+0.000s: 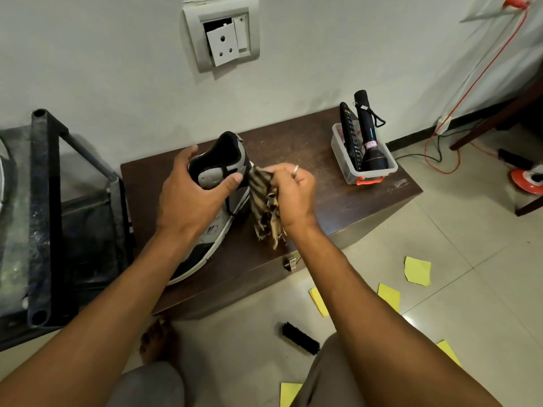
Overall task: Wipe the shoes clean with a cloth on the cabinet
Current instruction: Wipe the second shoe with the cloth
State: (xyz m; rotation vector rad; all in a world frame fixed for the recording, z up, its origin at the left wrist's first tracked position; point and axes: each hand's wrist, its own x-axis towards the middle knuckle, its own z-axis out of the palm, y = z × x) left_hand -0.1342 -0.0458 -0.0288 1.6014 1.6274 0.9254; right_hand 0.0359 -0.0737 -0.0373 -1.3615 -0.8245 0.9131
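A grey and black sneaker (pixel 223 160) with a white sole lies on the dark brown cabinet (pixel 338 201), heel toward the wall and toe toward me. My left hand (pixel 191 195) grips it over the top, thumb on the tongue and fingers round the far side. My right hand (pixel 293 192) holds a striped brown and cream cloth (pixel 264 204) bunched in its fingers, pressed against the sneaker's right side. The cloth's frayed end hangs down onto the cabinet top.
A clear plastic box (pixel 352 168) with a black torch (pixel 371 142) and a remote stands at the cabinet's back right. A black brush (pixel 299 337) and yellow paper pieces (pixel 417 270) lie on the tiled floor. A dark metal frame (pixel 44 201) stands at left.
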